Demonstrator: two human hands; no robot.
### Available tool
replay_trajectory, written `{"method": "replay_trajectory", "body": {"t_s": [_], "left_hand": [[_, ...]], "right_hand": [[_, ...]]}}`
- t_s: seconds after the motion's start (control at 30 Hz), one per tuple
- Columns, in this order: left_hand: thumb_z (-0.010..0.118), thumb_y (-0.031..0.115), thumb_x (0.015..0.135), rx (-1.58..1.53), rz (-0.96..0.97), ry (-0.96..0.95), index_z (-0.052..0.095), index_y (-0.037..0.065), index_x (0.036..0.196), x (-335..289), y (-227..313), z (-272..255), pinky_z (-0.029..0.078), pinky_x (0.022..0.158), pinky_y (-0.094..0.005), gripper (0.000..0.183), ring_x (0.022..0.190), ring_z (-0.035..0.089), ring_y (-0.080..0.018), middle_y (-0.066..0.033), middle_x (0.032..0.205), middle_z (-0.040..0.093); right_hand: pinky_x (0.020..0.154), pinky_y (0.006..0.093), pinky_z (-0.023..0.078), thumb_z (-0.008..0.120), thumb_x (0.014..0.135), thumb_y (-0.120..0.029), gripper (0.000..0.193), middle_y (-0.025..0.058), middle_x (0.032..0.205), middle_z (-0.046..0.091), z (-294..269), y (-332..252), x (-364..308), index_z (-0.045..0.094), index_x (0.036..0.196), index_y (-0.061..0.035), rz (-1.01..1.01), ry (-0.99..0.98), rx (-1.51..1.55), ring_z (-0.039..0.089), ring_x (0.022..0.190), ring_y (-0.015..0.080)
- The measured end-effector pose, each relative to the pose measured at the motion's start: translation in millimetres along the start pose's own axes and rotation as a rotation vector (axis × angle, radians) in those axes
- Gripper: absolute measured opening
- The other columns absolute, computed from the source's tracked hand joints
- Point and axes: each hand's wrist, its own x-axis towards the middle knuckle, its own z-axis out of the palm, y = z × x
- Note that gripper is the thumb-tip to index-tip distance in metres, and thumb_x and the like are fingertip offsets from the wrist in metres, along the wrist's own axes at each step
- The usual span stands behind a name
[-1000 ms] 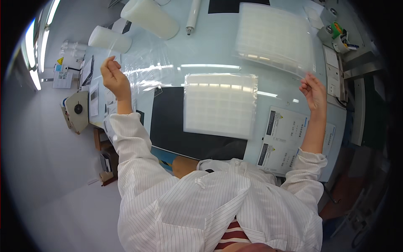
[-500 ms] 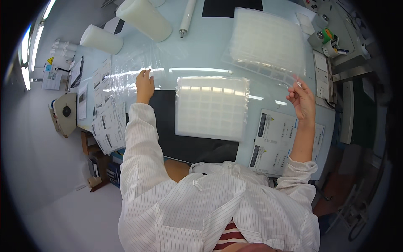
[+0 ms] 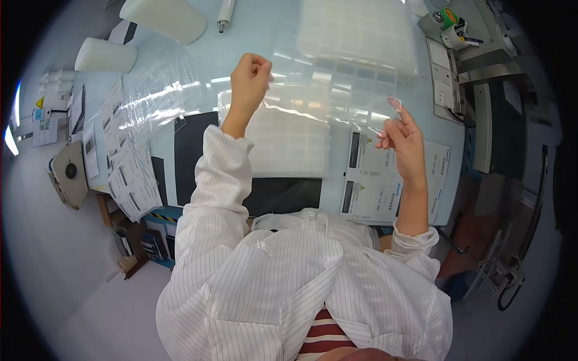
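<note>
A clear plastic sheet (image 3: 346, 90) with a faint grid of squares stretches between my two hands. My left hand (image 3: 248, 84) is closed in a pinch at its left corner. Near its right end, my right hand (image 3: 402, 143) pinches the edge between thumb and fingers. Below the lifted sheet lies a neat stack of translucent gridded sheets (image 3: 283, 147), partly on a black mat (image 3: 286, 194). Beyond my hands sits a larger stack of similar sheets (image 3: 358, 30), whose near edge is overlapped by the held one.
Crumpled clear film (image 3: 162, 84) and printed papers (image 3: 129, 180) lie on the left. White rolls (image 3: 165, 19) and a metal-ended roller (image 3: 225, 15) are at the back. Printed label sheets (image 3: 385, 186) rest at the right, near a pen holder (image 3: 454, 39).
My left hand has moved right from the loose film and now grips the sheet's corner. My right hand has drawn the sheet left from the far stack, over the near one. The view has shifted.
</note>
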Motion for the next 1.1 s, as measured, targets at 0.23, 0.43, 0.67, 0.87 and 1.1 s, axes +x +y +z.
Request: {"method": "replay_trajectory", "body": {"t_s": [0.23,0.43,0.67,0.87,1.1], "left_hand": [[0.055,0.011,0.095,0.033,-0.054,0.297,0.052,0.003,0.093,-143.7,-62.2,-73.4,0.039,0.054,-0.0176,0.009,0.06,0.048,-0.0054,-0.0012,0.072,0.054],[0.056,0.015,0.095,0.259,-0.058,0.393,0.054,0.002,0.093,-171.1,-106.0,-88.6,0.041,0.058,-0.0198,0.013,0.064,0.048,-0.0052,0.0002,0.075,0.053],[0.061,0.013,0.09,0.398,-0.089,0.333,0.056,0.001,0.094,-167.3,-120.6,-97.4,0.042,0.062,-0.0232,0.013,0.067,0.047,-0.0095,-0.0017,0.079,0.052],[0.062,0.008,0.086,0.665,0.095,0.355,0.056,-0.002,0.107,-128.3,-81.7,-77.9,0.04,0.064,-0.0233,0.024,0.071,0.043,-0.0099,-0.0051,0.09,0.049],[0.057,0.003,0.088,0.461,0.43,0.097,0.059,-0.001,0.103,-47.9,7.2,28.1,0.043,0.066,-0.0247,0.016,0.073,0.049,-0.0122,-0.0063,0.092,0.054]], "right_hand": [[0.056,0.0232,0.049,0.054,0.092,-0.004,0.051,-0.0001,0.069,0.052,49.7,84.8,-42.0,0.041,0.14,-0.0089,0.222,-0.174,-0.048,0.052,0.06,0.0071],[0.058,0.0277,0.046,0.056,0.089,-0.006,0.057,0.005,0.062,0.05,78.0,131.9,-56.3,0.031,0.141,-0.0064,0.031,-0.096,-0.483,0.054,0.058,0.0137],[0.057,0.033,0.044,0.059,0.088,-0.009,0.063,0.0078,0.058,0.05,73.8,129.7,-58.9,0.026,0.141,-0.0041,0.028,-0.051,-0.66,0.053,0.055,0.0203],[0.057,0.0309,0.046,0.061,0.088,-0.011,0.034,0.0048,0.065,0.056,3.8,66.7,37.1,0.051,0.12,-0.0016,-0.251,0.381,-0.441,0.054,0.055,0.0154],[0.076,0.0341,0.05,0.059,0.086,-0.013,0.02,0.013,0.09,0.063,-77.9,17.7,161.8,0.063,0.102,-0.0013,-0.545,0.784,-0.669,0.061,0.085,0.0229]]}}
